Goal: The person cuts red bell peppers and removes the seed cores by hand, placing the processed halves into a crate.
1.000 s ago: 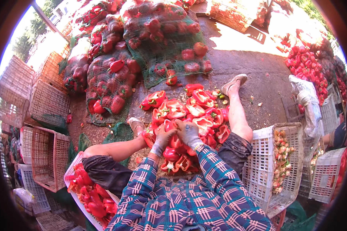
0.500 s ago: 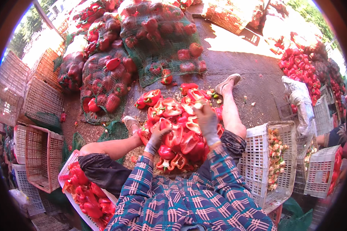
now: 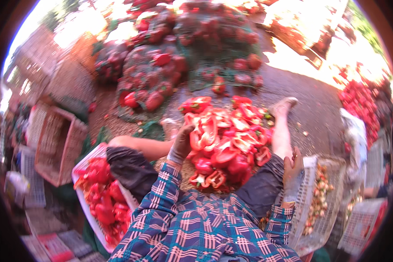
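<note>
A heap of cut red bell peppers (image 3: 225,150) lies between my legs, many with their pale insides facing up. At its left side is my gloved left hand (image 3: 181,143), fingers curled against a halved red pepper (image 3: 204,133); blur hides part of this grip. To the right of the heap, my gloved right hand (image 3: 294,172) is raised by the near side of a white crate (image 3: 308,196). Its fingers are stretched, and I see nothing in them. Pale pepper cores with green stems (image 3: 321,192) lie in that crate.
By my left leg sits a pale crate (image 3: 81,168) of red pepper pieces. Mesh sacks of peppers (image 3: 150,74) stand ahead on the floor. A brown-edged crate (image 3: 59,144) is at left, and a red pepper pile (image 3: 358,102) lies far right.
My right hand has left the heap with a pale piece no longer visible in it, moving right to the core crate. My left hand has shifted toward the heap's left edge. The whole view has swung.
</note>
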Motion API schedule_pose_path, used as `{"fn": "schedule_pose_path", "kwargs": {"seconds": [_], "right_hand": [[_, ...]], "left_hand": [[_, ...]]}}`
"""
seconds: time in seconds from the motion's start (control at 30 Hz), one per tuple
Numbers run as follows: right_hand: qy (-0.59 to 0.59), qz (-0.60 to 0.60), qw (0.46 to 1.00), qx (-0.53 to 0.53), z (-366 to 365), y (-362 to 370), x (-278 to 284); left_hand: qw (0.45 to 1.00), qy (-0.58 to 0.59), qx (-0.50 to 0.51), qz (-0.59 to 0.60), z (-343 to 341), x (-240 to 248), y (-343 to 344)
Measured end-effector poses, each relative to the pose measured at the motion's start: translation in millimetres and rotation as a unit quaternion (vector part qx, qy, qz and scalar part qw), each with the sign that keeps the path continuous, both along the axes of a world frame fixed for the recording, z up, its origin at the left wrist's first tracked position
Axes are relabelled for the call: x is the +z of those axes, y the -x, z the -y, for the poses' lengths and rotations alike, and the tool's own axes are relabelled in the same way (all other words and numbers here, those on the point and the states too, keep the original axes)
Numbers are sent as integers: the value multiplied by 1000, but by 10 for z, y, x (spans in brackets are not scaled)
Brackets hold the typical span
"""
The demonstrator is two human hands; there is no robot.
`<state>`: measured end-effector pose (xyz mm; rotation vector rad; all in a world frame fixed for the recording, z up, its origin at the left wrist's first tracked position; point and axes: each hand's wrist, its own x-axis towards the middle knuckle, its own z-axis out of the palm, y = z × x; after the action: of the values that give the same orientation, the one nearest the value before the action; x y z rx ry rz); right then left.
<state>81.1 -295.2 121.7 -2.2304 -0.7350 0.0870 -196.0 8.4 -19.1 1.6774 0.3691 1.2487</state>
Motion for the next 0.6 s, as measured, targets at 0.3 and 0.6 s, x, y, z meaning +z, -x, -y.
{"fn": "schedule_pose_path", "kwargs": {"seconds": [0.3, 0.6], "right_hand": [[134, 177, 893, 391, -1402, 876, -691], [90, 310, 788, 525, -2505, 1703, -1398]], "left_hand": [[946, 111, 300, -57, 337, 2786, 2333], [588, -62, 673, -444, 1214, 2825, 4125]]}}
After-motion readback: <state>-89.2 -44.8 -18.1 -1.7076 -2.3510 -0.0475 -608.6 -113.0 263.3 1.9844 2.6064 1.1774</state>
